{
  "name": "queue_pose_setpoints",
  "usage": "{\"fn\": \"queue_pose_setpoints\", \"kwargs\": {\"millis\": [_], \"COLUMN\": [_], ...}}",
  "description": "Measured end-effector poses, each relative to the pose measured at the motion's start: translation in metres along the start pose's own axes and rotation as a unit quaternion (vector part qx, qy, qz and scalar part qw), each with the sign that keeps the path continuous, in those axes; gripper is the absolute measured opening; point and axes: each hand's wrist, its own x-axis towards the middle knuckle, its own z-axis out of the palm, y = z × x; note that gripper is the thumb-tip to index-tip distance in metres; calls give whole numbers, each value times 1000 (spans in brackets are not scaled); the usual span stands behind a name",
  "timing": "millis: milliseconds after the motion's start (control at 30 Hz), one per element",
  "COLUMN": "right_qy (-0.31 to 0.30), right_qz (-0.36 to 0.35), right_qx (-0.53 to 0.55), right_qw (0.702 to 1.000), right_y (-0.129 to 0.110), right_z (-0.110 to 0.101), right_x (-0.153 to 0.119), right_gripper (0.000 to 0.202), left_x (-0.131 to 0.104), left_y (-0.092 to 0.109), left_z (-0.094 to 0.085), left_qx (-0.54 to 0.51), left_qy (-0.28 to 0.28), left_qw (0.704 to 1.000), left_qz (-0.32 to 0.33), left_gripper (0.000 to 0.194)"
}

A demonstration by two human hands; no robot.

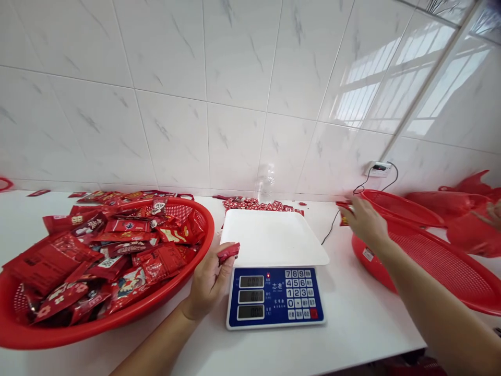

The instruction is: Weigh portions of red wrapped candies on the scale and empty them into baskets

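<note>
Between the full basket and the scale, my left hand point(209, 279) is closed on a small red packet point(228, 253) at the near left corner of the white weighing tray point(274, 237). Farther right, my right hand point(366, 222) holds a red and yellow packet point(344, 213) above the table, beside the left end of a red basket point(438, 250). Nothing lies on the tray of the blue scale point(276, 297). Red snack packets point(127, 245) heap up in the red oval basket point(195, 266) at the left.
Small red packets point(254, 204) lie behind the scale near a clear bottle point(266, 183). More packets line the wall at the left. A black cord runs to the wall socket point(378, 168). Red bags point(469, 214) sit at the far right.
</note>
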Motion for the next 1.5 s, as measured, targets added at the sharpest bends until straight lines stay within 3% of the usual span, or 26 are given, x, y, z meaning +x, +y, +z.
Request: {"fn": "queue_pose_setpoints", "kwargs": {"millis": [100,200,300,367,467,567,633,733,833,900,967,1100,1200,1300,1367,1500], "right_qy": [-26,-57,-98,-119,-107,-102,-150,-216,-258,-288,-291,-192,-144,-153,-171,-195], "right_qz": [97,139,160,146,80,10,-40,-129,-144,-165,-186,-185,-188,-207,-218,-223], "right_qx": [-26,-28,-23,-25,-4,115,265,439,508,514,505,456,395,337,286,209], "right_qw": [995,988,982,982,991,988,952,863,809,791,791,849,887,906,917,932], "right_y": [58,99,118,116,84,16,-40,-114,-159,-174,-180,-183,-184,-184,-183,-176], "right_z": [-3,4,16,22,23,17,11,7,6,6,5,8,17,24,25,18], "right_x": [-3,-12,-18,-19,-18,-25,-38,-59,-70,-68,-62,-52,-50,-52,-53,-55], "right_gripper": [57,63,66,66,61,55,46,42,43,34,24,11,15,22,26,34], "left_x": [3,10,17,20,26,37,47,61,69,70,71,79,94,111,120,125], "left_y": [1,6,12,16,22,31,37,46,52,54,54,50,40,18,-2,-36], "left_z": [1,2,3,4,6,8,10,14,15,13,7,-20,-51,-84,-102,-119], "left_qx": [14,46,75,84,89,94,63,-37,-81,-65,-20,119,210,316,376,437], "left_qy": [-16,-41,-63,-79,-104,-113,-113,-140,-175,-178,-163,-140,-157,-198,-225,-357], "left_qw": [1000,998,995,993,990,986,982,969,960,963,970,967,948,907,867,775], "left_qz": [-12,-5,8,4,-23,-79,-134,-198,-202,-189,-180,-179,-178,-194,-238,-283], "left_gripper": [27,24,24,28,31,21,18,20,21,21,23,35,32,27,26,24]}}
